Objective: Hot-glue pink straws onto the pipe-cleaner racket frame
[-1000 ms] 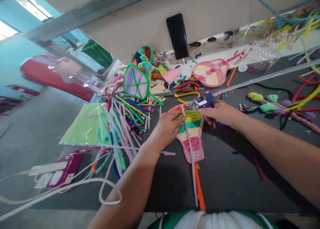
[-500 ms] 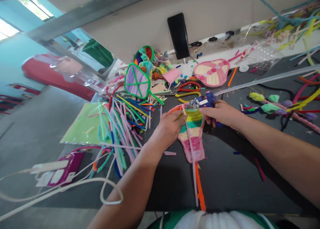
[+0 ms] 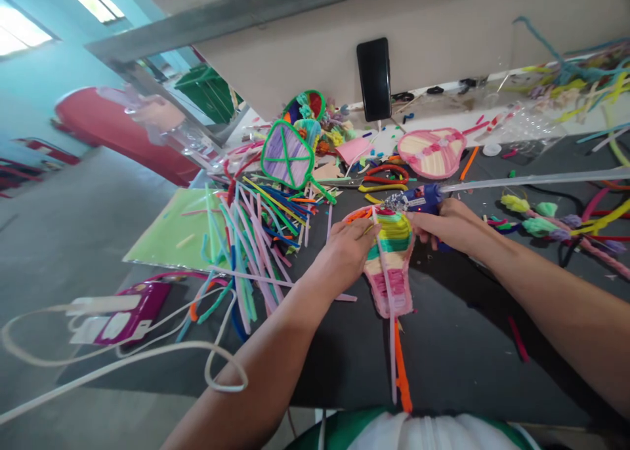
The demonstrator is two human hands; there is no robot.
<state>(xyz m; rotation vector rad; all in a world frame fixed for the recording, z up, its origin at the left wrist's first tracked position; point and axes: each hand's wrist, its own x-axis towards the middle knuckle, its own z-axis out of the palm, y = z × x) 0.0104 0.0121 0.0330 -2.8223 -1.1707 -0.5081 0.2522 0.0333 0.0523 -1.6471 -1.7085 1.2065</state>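
Note:
On the dark table lies a striped pipe-cleaner craft piece [image 3: 396, 286], pink-edged, with bands of yellow, green, cream and magenta. A lilac pipe cleaner [image 3: 387, 279] runs lengthwise over it and past its narrow end, beside an orange strip [image 3: 402, 378]. My left hand [image 3: 347, 250] rests on the piece's upper left, its closed fingertips pinching at the lilac pipe cleaner. My right hand [image 3: 457, 224] grips a blue hot glue gun [image 3: 420, 199] with a long clear glue stick [image 3: 531, 179] in its back. The gun's nozzle points left, at the upper edge of the piece, close to the left fingertips.
Loose pipe cleaners [image 3: 256, 240] lie in a heap to the left, near a green sheet [image 3: 172, 230] and a magenta device with white cables [image 3: 132, 312]. Behind are scissors [image 3: 386, 173], a green-rimmed craft [image 3: 288, 153], a pink one [image 3: 433, 153] and a leaning phone [image 3: 374, 79].
The camera view has shifted, so the scene sits slightly further right. Both hands keep nearly the same places on the craft piece and the glue gun.

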